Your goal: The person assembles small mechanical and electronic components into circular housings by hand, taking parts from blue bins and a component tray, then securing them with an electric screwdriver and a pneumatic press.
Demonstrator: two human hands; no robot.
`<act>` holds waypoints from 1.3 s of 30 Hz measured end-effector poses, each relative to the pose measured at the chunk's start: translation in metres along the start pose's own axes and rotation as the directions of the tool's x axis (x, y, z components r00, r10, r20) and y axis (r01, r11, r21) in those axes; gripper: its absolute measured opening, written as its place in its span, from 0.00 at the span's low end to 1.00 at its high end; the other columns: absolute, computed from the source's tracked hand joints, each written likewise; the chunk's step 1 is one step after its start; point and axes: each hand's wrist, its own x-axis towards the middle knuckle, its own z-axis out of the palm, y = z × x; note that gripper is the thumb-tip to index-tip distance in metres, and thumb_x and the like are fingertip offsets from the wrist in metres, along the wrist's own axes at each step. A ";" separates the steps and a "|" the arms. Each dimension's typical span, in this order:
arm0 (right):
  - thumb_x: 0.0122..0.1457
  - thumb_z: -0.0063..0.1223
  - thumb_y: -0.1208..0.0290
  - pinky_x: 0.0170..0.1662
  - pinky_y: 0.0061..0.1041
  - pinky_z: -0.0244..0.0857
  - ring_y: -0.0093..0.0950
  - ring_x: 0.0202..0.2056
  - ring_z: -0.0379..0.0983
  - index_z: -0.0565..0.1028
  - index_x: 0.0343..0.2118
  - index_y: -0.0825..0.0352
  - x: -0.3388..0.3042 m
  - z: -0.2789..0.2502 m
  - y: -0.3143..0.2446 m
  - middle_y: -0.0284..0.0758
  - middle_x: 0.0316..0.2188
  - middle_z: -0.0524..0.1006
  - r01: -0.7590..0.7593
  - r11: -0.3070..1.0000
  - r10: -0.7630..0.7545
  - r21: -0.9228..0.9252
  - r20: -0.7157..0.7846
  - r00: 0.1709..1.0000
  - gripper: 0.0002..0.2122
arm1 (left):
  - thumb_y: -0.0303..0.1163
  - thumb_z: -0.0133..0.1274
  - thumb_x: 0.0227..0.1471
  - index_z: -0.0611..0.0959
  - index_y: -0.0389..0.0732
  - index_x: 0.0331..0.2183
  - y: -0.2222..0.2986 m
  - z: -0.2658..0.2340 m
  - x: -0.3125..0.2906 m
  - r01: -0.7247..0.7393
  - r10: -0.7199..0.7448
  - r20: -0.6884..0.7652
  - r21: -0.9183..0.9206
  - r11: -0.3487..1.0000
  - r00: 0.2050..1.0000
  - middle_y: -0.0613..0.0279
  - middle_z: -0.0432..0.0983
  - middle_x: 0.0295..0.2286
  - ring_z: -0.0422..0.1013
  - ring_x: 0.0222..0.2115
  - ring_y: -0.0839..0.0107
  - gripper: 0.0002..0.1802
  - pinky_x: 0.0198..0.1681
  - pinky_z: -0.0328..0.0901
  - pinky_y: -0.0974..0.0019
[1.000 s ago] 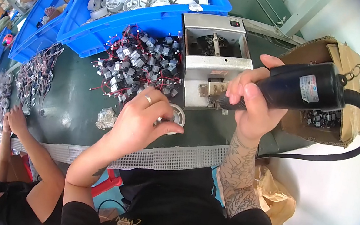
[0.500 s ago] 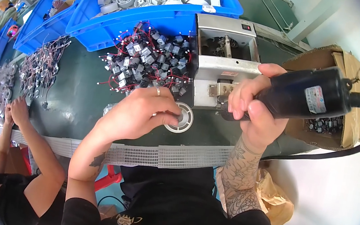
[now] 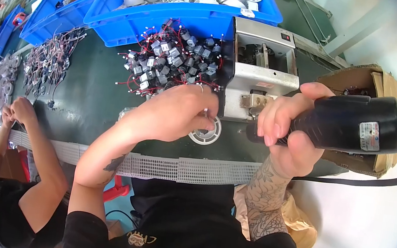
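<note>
My right hand (image 3: 294, 126) is wrapped round a black electric screwdriver (image 3: 349, 124), held tilted with its narrow end toward the left. Its tip is hard to make out. My left hand (image 3: 180, 110) is closed in a pinch over a white round plastic housing (image 3: 209, 137) on the green bench. Something small and pale shows between the fingertips, but its kind is unclear. The fingers cover the upper left part of the housing. Just beyond the two hands stands a metal screw feeder (image 3: 263, 74) with an open top.
Small motors with red wires (image 3: 172, 60) lie heaped beyond my left hand. A blue bin (image 3: 136, 23) of white housings stands behind them. On the right is a cardboard box (image 3: 393, 90). A white mesh strip (image 3: 201, 172) edges the bench. A co-worker's hands (image 3: 21, 111) work at the left.
My left fingers have come further over the housing and cover more of it. The screwdriver has shifted slightly right and nearer me. The whole view has shifted a little too.
</note>
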 end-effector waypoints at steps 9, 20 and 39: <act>0.53 0.60 0.62 0.21 0.26 0.62 0.24 0.17 0.65 0.57 0.54 0.72 -0.002 0.027 0.013 0.32 0.19 0.68 -0.074 0.986 0.090 -0.149 0.102 0.991 0.31 | 0.31 0.59 0.45 0.76 0.37 0.36 -0.008 0.007 -0.007 0.121 -0.126 -0.053 -0.082 0.989 0.991 0.54 0.72 0.31 0.71 0.34 0.56 0.14 0.38 0.65 0.57; 0.53 0.57 0.69 0.21 0.28 0.63 0.25 0.17 0.65 0.58 0.52 0.70 -0.005 0.030 0.031 0.32 0.18 0.67 -0.110 0.981 0.134 -0.161 0.147 0.980 0.27 | 0.30 0.59 0.45 0.78 0.37 0.33 -0.017 0.013 -0.012 0.037 -0.039 -0.100 -0.027 0.999 0.994 0.53 0.71 0.31 0.70 0.35 0.53 0.11 0.38 0.65 0.54; 0.58 0.54 0.60 0.20 0.25 0.61 0.23 0.17 0.65 0.55 0.57 0.70 0.000 0.012 0.022 0.30 0.21 0.67 0.022 0.997 -0.041 0.071 0.293 0.955 0.30 | 0.23 0.60 0.43 0.85 0.40 0.33 -0.017 0.019 -0.026 -0.152 0.098 -0.361 -0.124 0.981 0.927 0.56 0.75 0.26 0.73 0.28 0.60 0.10 0.31 0.68 0.62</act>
